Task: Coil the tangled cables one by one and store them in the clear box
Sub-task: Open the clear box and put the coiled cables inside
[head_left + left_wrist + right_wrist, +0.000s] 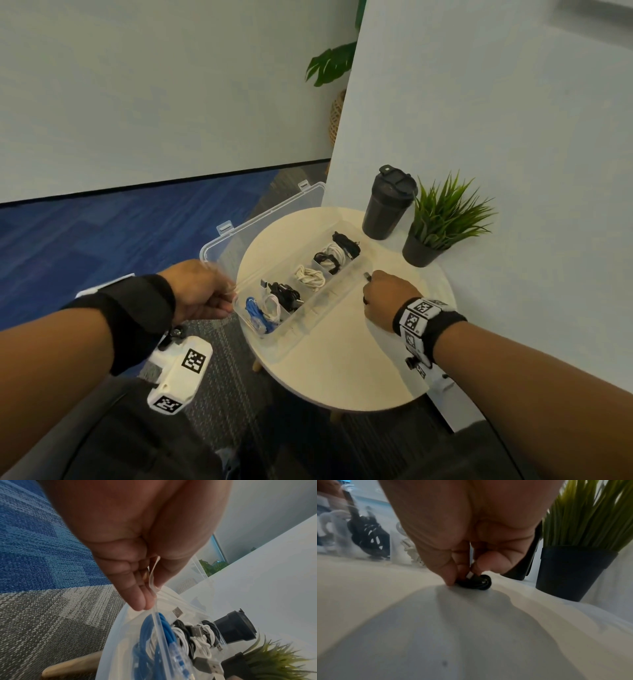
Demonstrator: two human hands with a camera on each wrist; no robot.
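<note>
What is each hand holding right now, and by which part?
Left hand pinches the clear box by its near end rim. Right hand pinches a coiled black cable at its plug end, on the table.

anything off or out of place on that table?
One black cable is outside the clear box, coiled on the table under the right hand, which pinches it. The box overhangs the table's left edge, where the left hand grips its rim. Nothing spilled or damaged.
</note>
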